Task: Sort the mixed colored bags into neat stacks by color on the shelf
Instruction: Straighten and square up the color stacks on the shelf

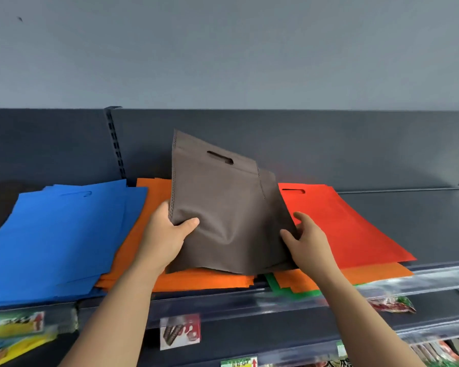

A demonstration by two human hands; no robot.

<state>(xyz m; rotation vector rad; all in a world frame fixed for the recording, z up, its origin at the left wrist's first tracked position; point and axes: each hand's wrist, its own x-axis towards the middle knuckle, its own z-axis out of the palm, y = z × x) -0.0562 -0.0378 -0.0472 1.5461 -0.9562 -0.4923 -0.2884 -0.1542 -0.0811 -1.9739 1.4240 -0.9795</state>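
A brown bag (223, 207) stands tilted up over the middle of the shelf (408, 221), its handle slot uppermost and its lower edge down on a pile of orange bags (196, 280). The left hand (167, 234) grips its left edge, thumb in front. The right hand (308, 242) pinches its right edge. Blue bags (59, 239) lie stacked to the left and a red bag (342, 223) to the right. A green bag (294, 292) peeks from under the orange ones.

- You stand in a shop: dark metal shelf (408, 215) fixed to a slotted upright (115, 144).
- Clear label strip (382, 284) runs along its front edge.
- Snack packets (180, 331) show below.
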